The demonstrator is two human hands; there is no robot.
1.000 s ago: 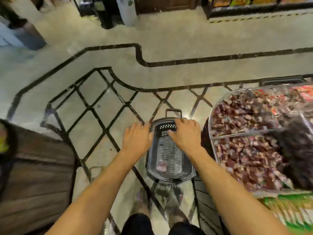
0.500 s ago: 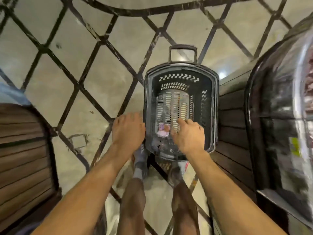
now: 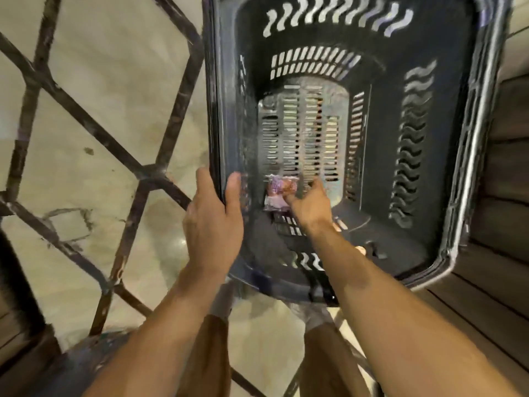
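Below, a wrapped packet is touched inside a dark basket

A dark plastic basket [image 3: 380,156], slotted along its walls and bottom, is seen from above and sits slightly askew in the view. Its left rim is gripped by the left hand [image 3: 213,224]: the thumb is hooked over the inside of the rim, while the other fingers [image 3: 201,179] are wrapped round the outside. The right hand [image 3: 310,206] is placed deep inside the basket, toward its nearer end. A small purple and orange wrapped packet [image 3: 276,193] lies on the slotted bottom, toward the near left corner. Its right edge is touched by the curled fingers [image 3: 317,185] of the right hand. Because of motion blur, it cannot be told whether the packet is pinched or only touched. Around the basket, a pale stone floor [image 3: 94,90] crossed by dark inlaid lines is seen. Dark wooden panelling [image 3: 509,173] is seen just beside the basket's right side. The person's legs are partly seen beneath the forearms at the bottom edge.
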